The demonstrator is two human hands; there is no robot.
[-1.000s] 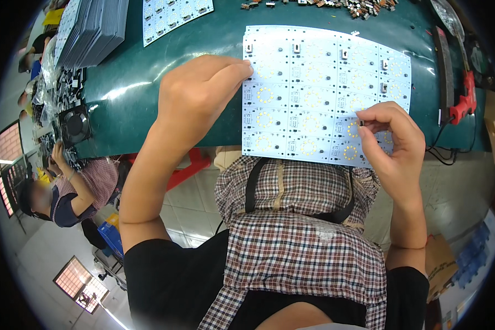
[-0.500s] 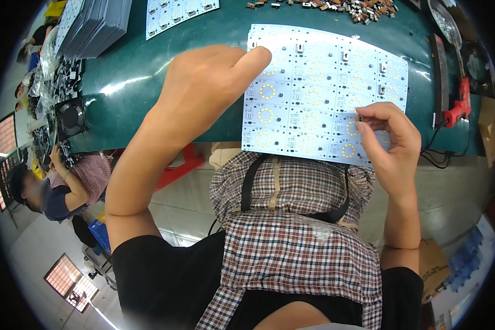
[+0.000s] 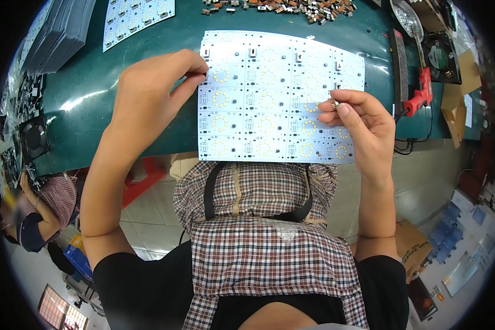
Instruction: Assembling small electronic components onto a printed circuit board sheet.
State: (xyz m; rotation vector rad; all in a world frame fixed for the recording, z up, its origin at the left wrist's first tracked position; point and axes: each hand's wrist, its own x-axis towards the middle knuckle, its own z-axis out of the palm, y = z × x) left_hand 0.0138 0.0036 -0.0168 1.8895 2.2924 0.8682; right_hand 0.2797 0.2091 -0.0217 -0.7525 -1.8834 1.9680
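A white circuit board panel with rings of yellow LEDs lies at the near edge of the green table. Several small slide switches stand along its far row. At the panel's left edge, the thumb and fingertips of my left hand are pinched together; what lies between them, if anything, is mostly hidden. My right hand, over the panel's right side, holds a small slide switch with metal pins between thumb and fingers.
Loose switches are heaped at the far edge. A second LED panel and a stack of panels lie far left. On the right are a red-handled soldering tool, a dark bar and a fan. Another person sits at left.
The whole view has shifted, moving the table leftward in the picture. My left hand has drawn from the far-left switch to the panel's left edge. My right hand has turned, showing the pins.
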